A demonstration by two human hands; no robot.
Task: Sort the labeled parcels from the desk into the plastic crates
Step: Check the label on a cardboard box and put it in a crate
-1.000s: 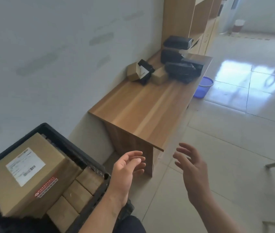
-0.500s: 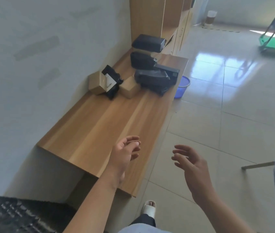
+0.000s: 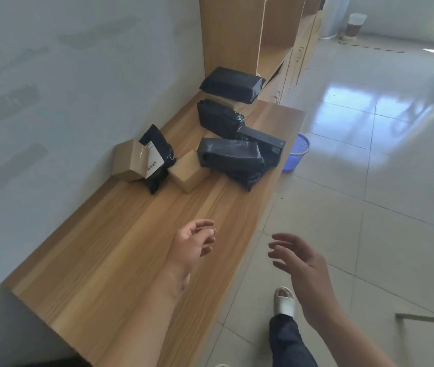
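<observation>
We count seven parcels at the far end of the desk [image 3: 136, 242], so by our reckoning a good share of the sorting is left; no crate shows here, and we cannot tell how many parcels are already sorted. Nearest us a small kraft box [image 3: 189, 172] lies flat, matte and sharp-edged. Touching it on the left, a black pouch [image 3: 157, 160] with a white label leans on a second box [image 3: 128, 161] by the wall. To the right a black poly bag [image 3: 233, 161] lies soft, wrinkled and glossy against a rigid black carton [image 3: 263, 144]; behind them sit two more black bags, one [image 3: 218, 119] on the desk and one [image 3: 231, 84] raised on something we cannot make out. The desk is smooth wood-grain laminate. Our left hand [image 3: 192, 242] hovers over it and our right hand [image 3: 300, 263] over the glossy tiled floor [image 3: 369, 207], both empty with fingers loosely spread, well short of the parcels
</observation>
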